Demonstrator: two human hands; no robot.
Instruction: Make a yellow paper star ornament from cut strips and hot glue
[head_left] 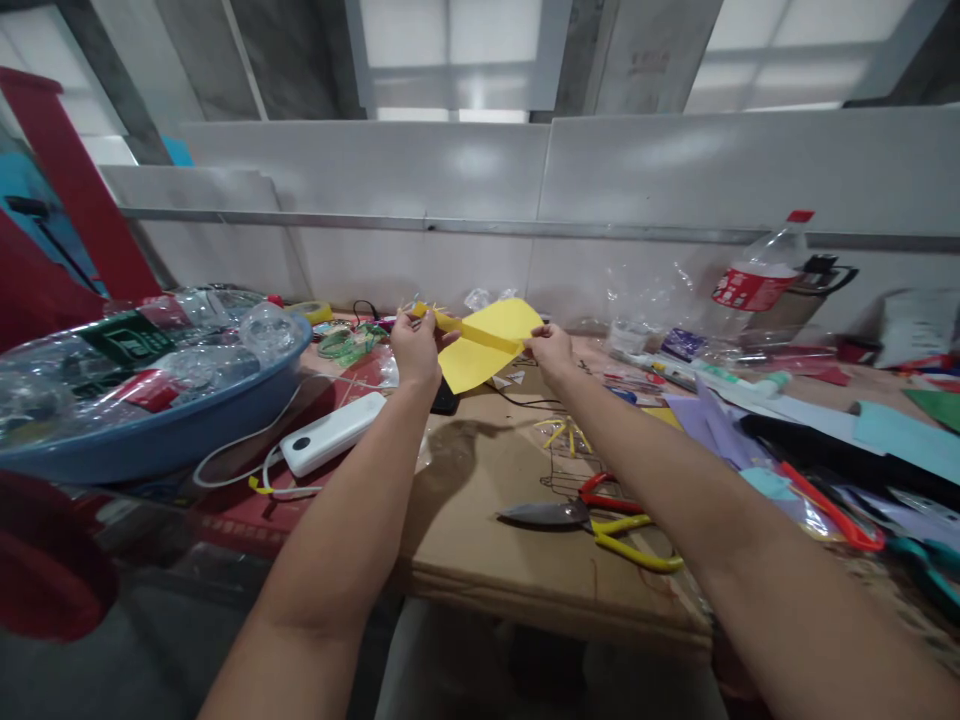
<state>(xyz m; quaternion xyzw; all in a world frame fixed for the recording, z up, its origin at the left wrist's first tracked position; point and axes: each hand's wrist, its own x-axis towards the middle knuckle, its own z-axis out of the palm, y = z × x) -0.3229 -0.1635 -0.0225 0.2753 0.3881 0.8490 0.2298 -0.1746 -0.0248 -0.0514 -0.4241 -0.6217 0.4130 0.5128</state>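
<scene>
While the left hand (416, 350) and right hand (552, 350) clamp their grip on yellow paper (487, 345), a blue basin (172, 436) holds plastic bottles (191, 368).

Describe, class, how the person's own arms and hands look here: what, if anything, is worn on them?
The left hand and right hand wear no gloves. The left arm and right arm show no sleeve, watch or bracelet. The fingers are too small in view to rule out a thin ring.

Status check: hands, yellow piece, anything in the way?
Left hand, right hand: both holding yellow sheet. Sheet bent, held above cardboard. Scissors on cardboard, apart from hands.
</scene>
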